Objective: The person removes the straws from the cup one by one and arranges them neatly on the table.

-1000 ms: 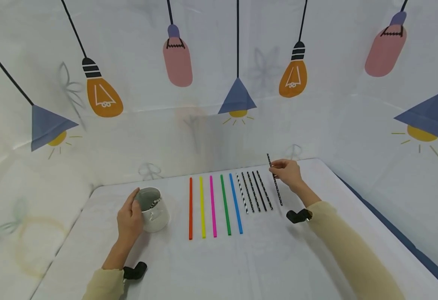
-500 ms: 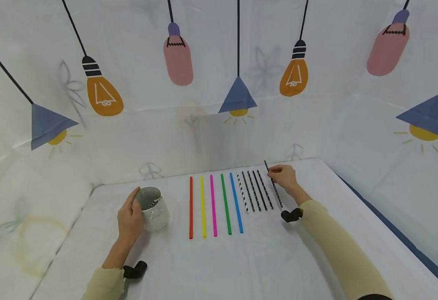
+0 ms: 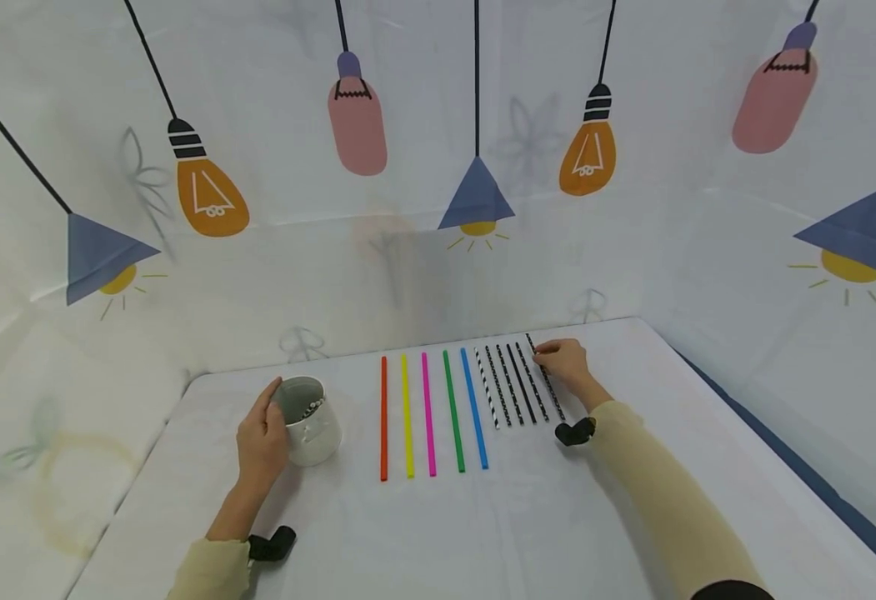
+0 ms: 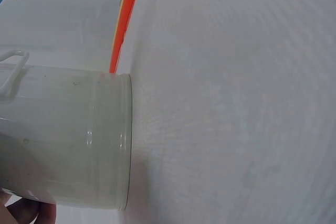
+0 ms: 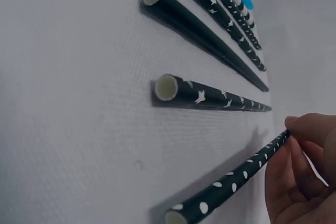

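My left hand (image 3: 263,437) holds a whitish mug (image 3: 316,442) from its left side; the mug stands upright, with small dark-and-light bits visible inside it. In the left wrist view only a few fingers (image 4: 32,211) show below the mug. My right hand (image 3: 565,362) pinches a black straw with white dots (image 5: 231,182) near its far end. This straw lies at the right end of a row, slightly slanted, its near end close to or on the table. Beside it lie a black straw with white stars (image 5: 210,95) and a plain black straw (image 5: 210,38).
Further left in the row lie a black-and-white striped straw (image 3: 487,390) and blue (image 3: 474,412), green (image 3: 454,417), pink (image 3: 428,417), yellow (image 3: 407,421) and red (image 3: 383,425) straws. A lamp-printed cloth wall (image 3: 407,292) rises behind the white table (image 3: 438,542).
My right hand has brought the dotted straw down and leftward, alongside the other black straws. The left hand and the mug have stayed where they were.
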Demonstrator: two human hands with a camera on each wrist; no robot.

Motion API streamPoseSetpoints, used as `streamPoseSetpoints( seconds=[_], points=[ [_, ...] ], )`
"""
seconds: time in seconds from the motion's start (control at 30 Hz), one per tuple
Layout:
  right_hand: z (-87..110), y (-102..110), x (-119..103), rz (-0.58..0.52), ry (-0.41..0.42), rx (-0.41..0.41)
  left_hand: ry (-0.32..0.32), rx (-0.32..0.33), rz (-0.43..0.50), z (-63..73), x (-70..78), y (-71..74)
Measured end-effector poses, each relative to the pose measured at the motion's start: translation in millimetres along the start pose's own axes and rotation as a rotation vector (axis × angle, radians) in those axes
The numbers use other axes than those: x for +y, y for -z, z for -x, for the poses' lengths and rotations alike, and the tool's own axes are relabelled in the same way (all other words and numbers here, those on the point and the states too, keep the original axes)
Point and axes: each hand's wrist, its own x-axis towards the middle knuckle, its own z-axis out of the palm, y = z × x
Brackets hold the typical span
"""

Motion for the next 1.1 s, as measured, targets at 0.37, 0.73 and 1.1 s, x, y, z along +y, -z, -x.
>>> streamPoseSetpoints(
  seconds=[0.37,0.73,1.1],
  points=[
    [-4.5,-6,7,0.075,-0.056,0.019,-0.002,0.001,0.006,0.1,0.0,1.2],
    [-5.2,-11,13,0.101,-0.030,0.025,0.012,0.012,-0.006,2.4,-1.2,-0.7],
    [-2.3,-13,9,0.090,-0.029,0.065,0.003,0.007,-0.009,0.8,0.9,0.8]
  ],
)
